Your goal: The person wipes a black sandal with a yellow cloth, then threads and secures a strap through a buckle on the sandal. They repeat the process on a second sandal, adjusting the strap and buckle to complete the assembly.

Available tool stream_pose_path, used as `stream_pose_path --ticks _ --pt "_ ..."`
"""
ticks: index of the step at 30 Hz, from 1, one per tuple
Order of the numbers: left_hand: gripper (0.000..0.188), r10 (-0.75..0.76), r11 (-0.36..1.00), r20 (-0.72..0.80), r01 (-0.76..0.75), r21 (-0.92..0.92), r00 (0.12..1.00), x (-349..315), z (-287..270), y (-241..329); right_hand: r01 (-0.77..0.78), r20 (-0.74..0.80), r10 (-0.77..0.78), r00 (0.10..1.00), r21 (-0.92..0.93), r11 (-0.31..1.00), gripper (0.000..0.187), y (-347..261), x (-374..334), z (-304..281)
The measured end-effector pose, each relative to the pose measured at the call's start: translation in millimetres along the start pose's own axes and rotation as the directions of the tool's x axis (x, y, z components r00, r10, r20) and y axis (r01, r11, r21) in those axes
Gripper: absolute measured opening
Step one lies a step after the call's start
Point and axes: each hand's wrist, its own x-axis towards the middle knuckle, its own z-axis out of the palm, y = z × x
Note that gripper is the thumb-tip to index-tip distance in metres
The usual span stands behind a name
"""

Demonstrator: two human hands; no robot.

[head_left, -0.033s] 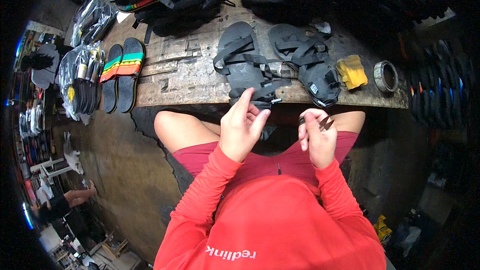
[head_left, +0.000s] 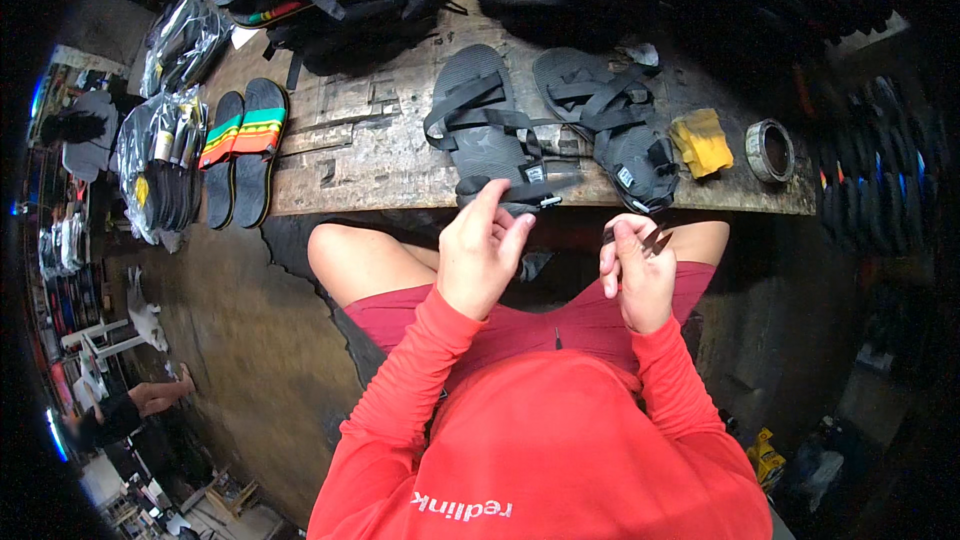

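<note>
A left-hand black strap sandal [head_left: 490, 140] lies sole down at the table's near edge, its heel strap toward me. My left hand [head_left: 483, 245] is at that heel end, index finger stretched against the strap and thumb held apart from it. A loose strap end points right from there, beside a small pale label. My right hand [head_left: 638, 275] is closed around small dark snips [head_left: 656, 240], whose two pointed blades stick out past the thumb, apart from each other. Just beyond it lies the second black sandal [head_left: 610, 120], with crossed straps and a white label.
A folded yellow cloth [head_left: 702, 143] and a tape roll [head_left: 769, 151] lie right on the worn wooden table [head_left: 350, 155]. Striped slides [head_left: 245, 150] and plastic-wrapped footwear [head_left: 160, 160] are left. Dark sandal stacks [head_left: 350, 20] stand at the back. Another person's legs [head_left: 160, 395] show far left.
At the left sandal's heel, the strap has shifted, its loose end now lying out to the right and a small label showing. My right hand and the snips have hardly moved.
</note>
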Motion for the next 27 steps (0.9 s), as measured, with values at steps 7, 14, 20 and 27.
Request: stream_pose_path --ticks 7,14,20,27 --pt "0.012 0.199 0.977 -0.21 -0.179 0.113 0.957 19.8 -42.8 19.2 -0.161 0.131 0.134 0.982 0.223 0.961 0.014 7.1 8.7 -12.9" --pt "0.024 -0.231 0.717 0.082 0.227 -0.659 0.969 -1.1 -62.3 24.2 -0.31 0.196 0.256 0.946 0.328 0.892 0.014 5.3 25.6 14.0" --pt "0.015 -0.315 0.878 0.309 0.399 -0.265 0.898 -18.6 -41.3 12.3 -0.413 0.298 0.31 0.903 0.396 0.82 0.014 6.4 30.2 22.7" --pt "0.015 -0.203 0.781 0.463 0.428 -0.454 0.863 -10.9 -34.5 -12.3 -0.513 0.363 0.377 0.852 0.433 0.741 0.011 9.9 31.6 21.3"
